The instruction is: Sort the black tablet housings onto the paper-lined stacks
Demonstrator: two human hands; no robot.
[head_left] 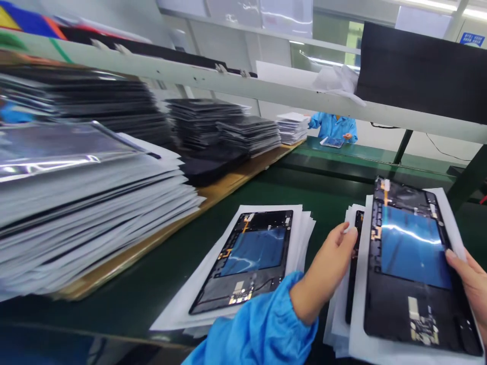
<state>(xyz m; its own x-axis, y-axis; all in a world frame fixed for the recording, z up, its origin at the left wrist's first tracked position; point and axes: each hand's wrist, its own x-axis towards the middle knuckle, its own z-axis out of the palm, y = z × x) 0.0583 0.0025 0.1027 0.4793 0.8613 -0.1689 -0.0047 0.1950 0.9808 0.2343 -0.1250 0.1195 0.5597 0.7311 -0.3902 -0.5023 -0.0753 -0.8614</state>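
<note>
- Near the green worktop's (160,284) front right edge, the left hand (327,263) pinches the panel's (413,268) left side; the right hand (472,284) grips opposite.
- Better, I'd judge: keep the paper sheet (359,309) beneath flat, fingertips off the blue film.

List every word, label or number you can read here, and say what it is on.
None can be read.
Blue sign, top right: white characters, too blurred.
Panel between left hand and right hand: no legible markings.
Panel on paper stack: none legible.
</note>
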